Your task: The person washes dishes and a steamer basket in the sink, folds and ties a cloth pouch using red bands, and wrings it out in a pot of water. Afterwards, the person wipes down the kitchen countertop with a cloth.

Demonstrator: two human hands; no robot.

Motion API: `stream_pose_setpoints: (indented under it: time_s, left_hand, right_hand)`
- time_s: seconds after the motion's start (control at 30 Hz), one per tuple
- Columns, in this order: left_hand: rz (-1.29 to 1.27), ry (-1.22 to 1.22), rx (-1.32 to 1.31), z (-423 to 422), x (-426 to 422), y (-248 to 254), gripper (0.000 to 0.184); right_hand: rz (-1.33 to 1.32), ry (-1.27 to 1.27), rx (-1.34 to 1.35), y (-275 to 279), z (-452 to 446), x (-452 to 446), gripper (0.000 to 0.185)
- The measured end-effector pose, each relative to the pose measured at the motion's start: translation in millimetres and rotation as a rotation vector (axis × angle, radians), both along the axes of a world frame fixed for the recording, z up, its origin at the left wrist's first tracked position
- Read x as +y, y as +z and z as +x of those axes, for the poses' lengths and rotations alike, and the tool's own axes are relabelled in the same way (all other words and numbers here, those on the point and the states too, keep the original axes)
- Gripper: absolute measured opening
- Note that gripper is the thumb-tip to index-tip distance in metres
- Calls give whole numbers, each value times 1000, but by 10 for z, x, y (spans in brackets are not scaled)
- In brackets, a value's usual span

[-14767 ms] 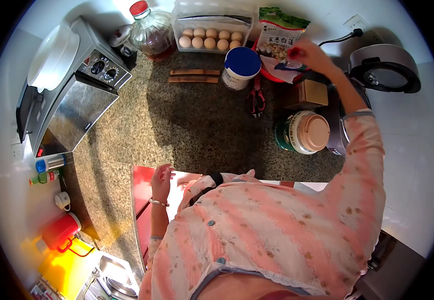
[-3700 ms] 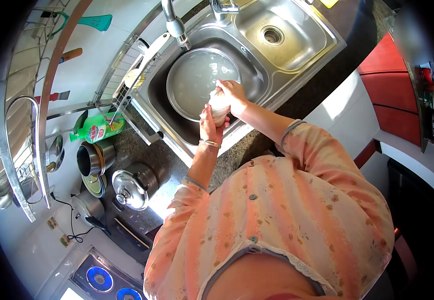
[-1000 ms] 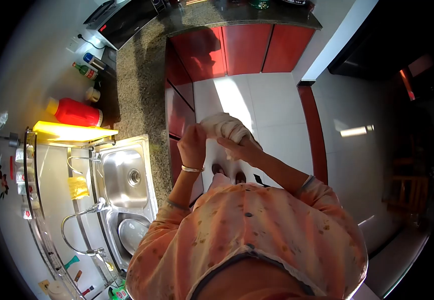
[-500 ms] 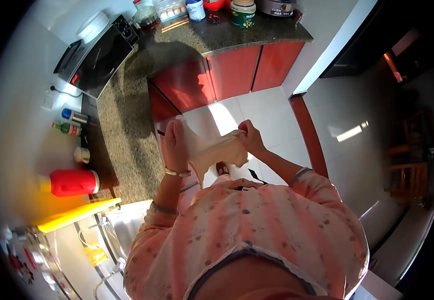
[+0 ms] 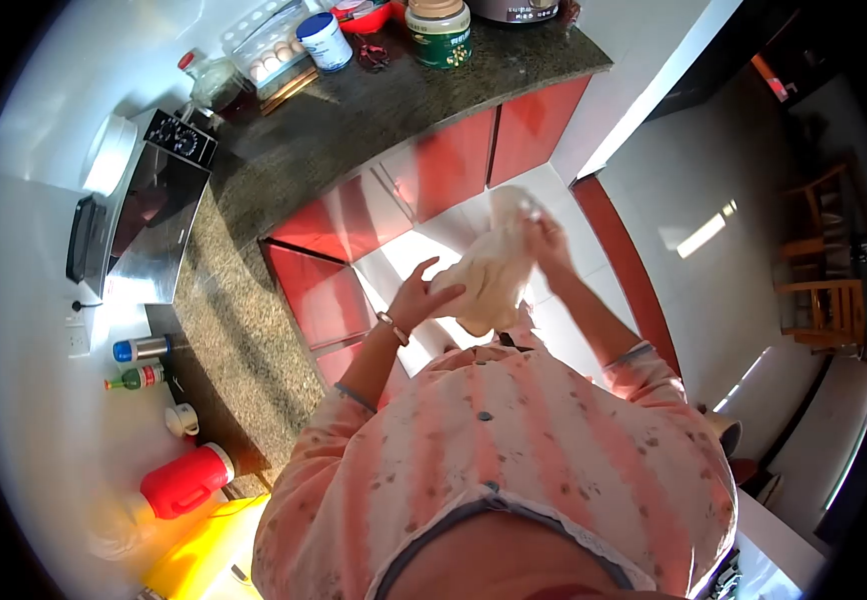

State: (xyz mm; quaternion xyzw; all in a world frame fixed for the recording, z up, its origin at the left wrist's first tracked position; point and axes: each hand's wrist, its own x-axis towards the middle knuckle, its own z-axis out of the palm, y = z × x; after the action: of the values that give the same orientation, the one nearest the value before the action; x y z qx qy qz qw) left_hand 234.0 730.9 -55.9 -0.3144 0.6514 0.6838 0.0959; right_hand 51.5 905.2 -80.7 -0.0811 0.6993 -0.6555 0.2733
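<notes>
at the far left of your view, a white dish (image 5: 111, 155) sat on top of the oven (image 5: 159, 205), and below it along the wall ran a blue-capped flask (image 5: 144, 348), a green bottle (image 5: 139, 377), a white cup (image 5: 182, 420) and a red jug (image 5: 189, 482), with a yellow board (image 5: 204, 550) at the bottom edge. further right, on the speckled counter (image 5: 339, 130), stood a red-capped glass bottle (image 5: 222, 88), then a clear box of eggs (image 5: 274, 58), two wooden sticks (image 5: 289, 92) beside it, a blue-lidded tub (image 5: 325, 42), a pair of scissors (image 5: 374, 55) and a green jar (image 5: 441, 38).

your left hand (image 5: 419, 300) came next, well below the counter's edge, its fingers spread apart and its thumb overlapping the cloth's left side; whether that thumb pressed on the fabric could not be told. the pale cloth (image 5: 489, 280) hung in loose folds between your two hands, in front of your body and above the tiled floor. your right hand (image 5: 548, 245), blurred, was clamped on the cloth's upper right part. beyond it lay a red floor strip (image 5: 629, 275), and at the far right stood wooden chairs (image 5: 824, 310).
</notes>
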Motion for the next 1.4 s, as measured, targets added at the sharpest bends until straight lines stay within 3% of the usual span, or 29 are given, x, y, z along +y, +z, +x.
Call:
stream_pose_setpoints:
  time_s: [0.03, 0.07, 0.1, 0.13, 0.2, 0.23, 0.27, 0.33, 0.37, 0.47, 0.53, 0.57, 0.6, 0.63, 0.67, 0.73, 0.77, 0.8, 0.87, 0.9, 1.0, 1.17, 1.27, 1.4]
  left_hand:
    - [-87, -27, 94, -138, -97, -27, 81]
    - [-174, -54, 188, -287, -199, -44, 76]
    - [-422, -248, 81, -444, -325, 30, 54]
    - [-423, -253, 80, -624, -362, 20, 54]
    - [-951, -511, -103, -974, -396, 6, 35]
    - [-1114, -504, -32, -1136, -431, -124, 30]
    - [-1108, -511, -43, -1312, -498, -171, 30]
    - [-1069, -391, 346, -1787, -622, -110, 29]
    - [-875, -270, 240, -2021, -655, -48, 25]
    - [-679, -210, 146, -2832, -881, 384, 32]
    - [-569, -81, 146, -3372, -950, 597, 41]
    - [-567, -70, 133, -3590, -961, 569, 41]
    - [-646, 29, 303, -3802, -977, 532, 49]
    - [-726, 129, 474, -3959, -1018, 516, 56]
    - [-728, 138, 463, -4065, -1086, 517, 56]
    - [-1286, 382, 492, -4260, -1275, 573, 74]
    - [-1233, 406, 469, -4326, -1425, 567, 92]
    - [-1240, 412, 448, -4411, -1561, 555, 92]
    - [-1417, 361, 366, -4606, -1841, 524, 108]
    - [-1351, 373, 240, -4708, -1923, 483, 122]
    - [-1342, 381, 112, -4939, -2045, 469, 124]
    - [-1320, 393, 136, -4912, -2135, 405, 114]
    - [-1335, 339, 308, -4718, -2151, 432, 99]
    - [-1239, 354, 401, -4131, -2158, 528, 97]
  right_hand:
    - [-144, -20, 105, -9, -263, 126, 25]
    - [-64, -139, 188, 88, -506, 192, 22]
    - [-46, -184, 61, -51, -840, 317, 23]
    - [-31, -130, 49, -285, -1183, 477, 24]
    - [227, -195, -28, -401, -1612, 561, 25]
    - [232, -193, -40, -446, -1826, 608, 25]
    - [203, -169, -140, -480, -2060, 639, 27]
    - [176, -146, -236, -262, -2528, 539, 29]
    - [174, -177, -179, -7, -2802, 483, 28]
    - [26, -98, 51, 89, -3850, 521, 30]
    - [-156, -188, 326, 423, -4285, 321, 27]
    - [-34, -201, 382, 513, -4531, 222, 31]
    - [86, -212, 439, 536, -4794, 127, 37]
    - [516, -135, 559, 478, -5049, 88, 53]
    - [514, -121, 555, 257, -5240, 6, 53]
    - [813, -103, 794, -391, -5489, -194, 69]
    - [757, -112, 848, -455, -5368, -320, 81]
    - [892, -110, 752, -474, -5250, -487, 86]
    - [1003, -74, 837, -1008, -5284, -759, 93]
    - [1209, -51, 930, -1084, -5138, -910, 96]
    - [1227, -158, 1070, -1118, -4955, -1061, 96]
    - [1206, 17, 1129, -1051, -5038, -871, 87]
    - [1221, -36, 1082, -1078, -5049, -947, 84]
    - [1258, -136, 1002, -1184, -5038, -1074, 76]
